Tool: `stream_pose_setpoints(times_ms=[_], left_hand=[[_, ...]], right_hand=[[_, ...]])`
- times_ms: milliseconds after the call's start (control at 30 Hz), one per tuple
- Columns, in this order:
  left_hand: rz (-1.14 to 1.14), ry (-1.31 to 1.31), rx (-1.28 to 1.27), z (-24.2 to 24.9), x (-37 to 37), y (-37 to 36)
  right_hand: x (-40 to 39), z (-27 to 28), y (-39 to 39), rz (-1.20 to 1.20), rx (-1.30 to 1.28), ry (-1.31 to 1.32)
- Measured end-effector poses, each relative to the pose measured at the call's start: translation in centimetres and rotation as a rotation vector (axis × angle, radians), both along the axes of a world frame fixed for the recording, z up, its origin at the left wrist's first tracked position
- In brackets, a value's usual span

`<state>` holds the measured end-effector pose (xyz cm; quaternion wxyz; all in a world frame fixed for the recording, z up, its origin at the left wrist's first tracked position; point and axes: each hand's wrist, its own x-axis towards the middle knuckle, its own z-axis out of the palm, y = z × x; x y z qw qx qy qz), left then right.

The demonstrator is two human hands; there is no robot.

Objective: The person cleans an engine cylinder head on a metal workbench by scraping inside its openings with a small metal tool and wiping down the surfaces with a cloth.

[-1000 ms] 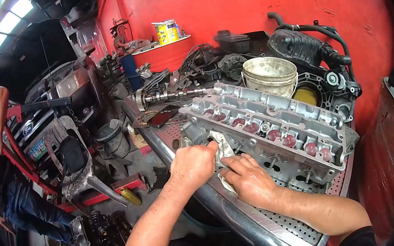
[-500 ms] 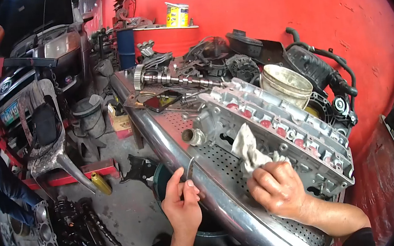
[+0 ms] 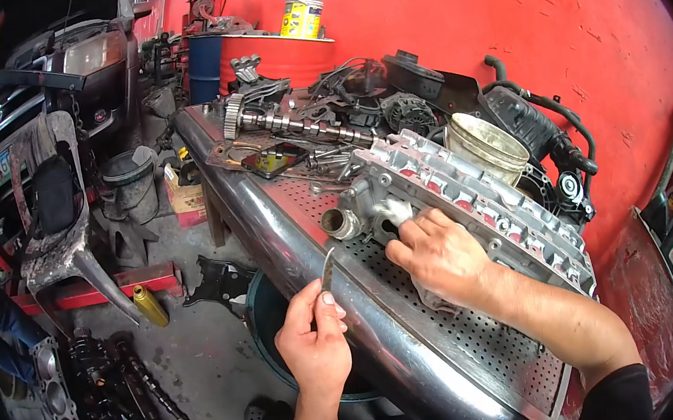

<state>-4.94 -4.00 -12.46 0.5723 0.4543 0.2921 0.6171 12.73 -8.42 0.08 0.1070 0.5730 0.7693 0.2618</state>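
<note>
A grey aluminium cylinder head (image 3: 477, 220) lies on a perforated metal bench top. My right hand (image 3: 440, 260) is closed around a crumpled white rag (image 3: 392, 211), which touches the side of the head near a dark round port. Just left of the rag, a short pipe outlet (image 3: 341, 223) sticks out from the head. My left hand (image 3: 314, 348) pinches a thin metal blade (image 3: 328, 268) with a hooked tip between thumb and fingers. The blade points up, over the bench's chromed edge.
On the bench (image 3: 466, 352) are a camshaft (image 3: 303, 126), a phone (image 3: 275, 161), a whitish bucket (image 3: 487, 147) and an alternator (image 3: 408, 115). A dark green tub (image 3: 266, 332) stands below the edge. Left are a worn chair (image 3: 70, 246) and engine parts on the floor.
My right hand has moved up and left along the head with the rag. My left hand keeps hold of the blade, which now stands more upright. The view has shifted slightly.
</note>
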Motion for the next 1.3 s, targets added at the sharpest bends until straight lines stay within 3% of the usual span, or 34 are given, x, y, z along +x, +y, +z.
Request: stream_pose_setpoints(times_ms=[100, 167, 233, 300, 367, 433, 500, 733, 867, 967, 1300], left_hand=[[0.029, 0.024, -0.01, 0.1, -1.1, 0.3], [0.06, 0.058, 0.023, 0.0, -1.8, 0.6], [0.19, 0.357, 0.272, 0.0, -2.3, 0.6], [0.201, 0.398, 0.302, -0.5, -1.6, 0.6], [0.312, 0.667, 0.655, -0.2, -0.7, 0.6], [0.376, 0.773, 0.753, 2.3, 0.4, 0.3], [0.313, 1.062, 0.838, 5.4, 1.4, -0.1], [0.433, 1.143, 1.217, 5.3, 4.9, 3.6], [0.458, 1.088, 1.31, 4.8, 4.9, 4.4], [0.374, 1.148, 1.297, 5.5, 4.5, 4.3], [0.45, 1.095, 1.299, 5.9, 4.4, 4.2]], right_hand=[[-0.8, -0.8, -1.8, 0.035, -0.152, 0.096], [-2.2, -0.4, -5.1, 0.125, -0.091, 0.23], [-3.6, 0.4, -9.0, 0.126, -0.089, 0.248], [-3.5, -0.3, -11.8, 0.11, -0.067, 0.287], [-2.9, -1.3, -13.6, 0.105, -0.045, 0.319], [-1.5, -2.2, -14.0, 0.108, -0.032, 0.352], [0.1, -3.0, -14.1, 0.112, -0.021, 0.383], [1.6, -4.5, -14.6, 0.112, 0.018, 0.506], [1.8, -4.3, -14.8, 0.081, 0.035, 0.562], [1.7, -4.2, -14.9, 0.058, 0.049, 0.6], [1.4, -3.9, -15.2, 0.023, 0.072, 0.649]])
